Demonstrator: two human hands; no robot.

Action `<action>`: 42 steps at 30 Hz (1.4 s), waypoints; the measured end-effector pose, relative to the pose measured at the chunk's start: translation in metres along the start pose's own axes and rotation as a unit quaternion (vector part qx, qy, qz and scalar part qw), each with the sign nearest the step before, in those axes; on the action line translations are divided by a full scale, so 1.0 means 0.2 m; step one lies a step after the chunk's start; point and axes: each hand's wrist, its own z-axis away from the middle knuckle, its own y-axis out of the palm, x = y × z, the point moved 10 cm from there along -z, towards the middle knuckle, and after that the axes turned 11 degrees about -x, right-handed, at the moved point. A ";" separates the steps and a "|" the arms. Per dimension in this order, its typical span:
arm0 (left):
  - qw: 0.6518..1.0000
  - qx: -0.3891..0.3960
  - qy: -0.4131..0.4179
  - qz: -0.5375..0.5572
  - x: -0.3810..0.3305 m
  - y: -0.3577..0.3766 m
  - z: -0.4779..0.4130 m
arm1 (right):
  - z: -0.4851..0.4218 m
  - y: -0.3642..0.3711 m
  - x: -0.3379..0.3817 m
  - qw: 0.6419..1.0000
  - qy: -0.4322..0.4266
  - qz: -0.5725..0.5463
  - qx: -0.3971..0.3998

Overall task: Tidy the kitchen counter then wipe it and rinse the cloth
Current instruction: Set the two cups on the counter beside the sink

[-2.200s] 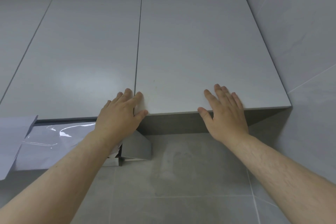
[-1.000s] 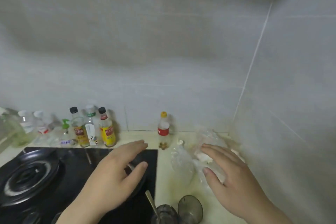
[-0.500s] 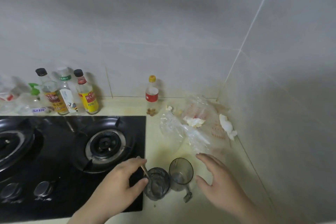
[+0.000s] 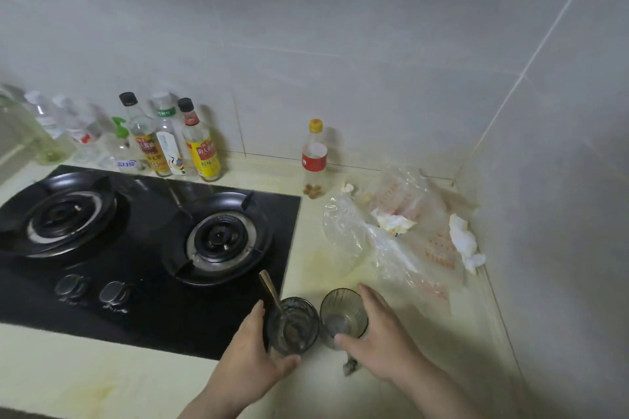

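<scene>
Left hand [image 4: 252, 354] curled round dirty glass [image 4: 292, 325], spoon [image 4: 270, 289] standing in it. Right hand [image 4: 381, 340] curled round clear glass [image 4: 343, 315], apparently empty, just beside. Scrap [image 4: 350, 367] under right wrist. Bare table [image 4: 102, 381] left of left hand. Stove [image 4: 136, 248] beyond left hand. Plastic bags [image 4: 391, 238], tissue [image 4: 464, 241] beyond right hand, at wall. Bottles [image 4: 170, 143] farthest.

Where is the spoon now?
The spoon stands in the dark glass gripped by the left hand, low centre in the head view, by the stove's front right corner.
</scene>
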 end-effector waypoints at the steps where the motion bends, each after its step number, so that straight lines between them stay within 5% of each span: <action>1: 1.000 0.004 -0.003 0.008 0.00 0.02 -0.01 | -0.02 0.02 -0.01 1.000 -0.003 -0.003 0.009; 12: 0.997 -0.059 -0.005 0.039 0.00 0.15 -0.03 | -0.06 0.15 -0.08 0.998 -0.027 -0.014 0.058; 23: 0.980 -0.163 0.001 0.116 -0.02 -0.02 0.06 | -0.10 0.03 0.05 0.997 -0.077 -0.026 0.014; 42: 0.864 -0.449 -0.146 0.173 0.90 -1.27 1.09 | 0.55 0.89 1.44 0.928 -0.291 -0.049 0.229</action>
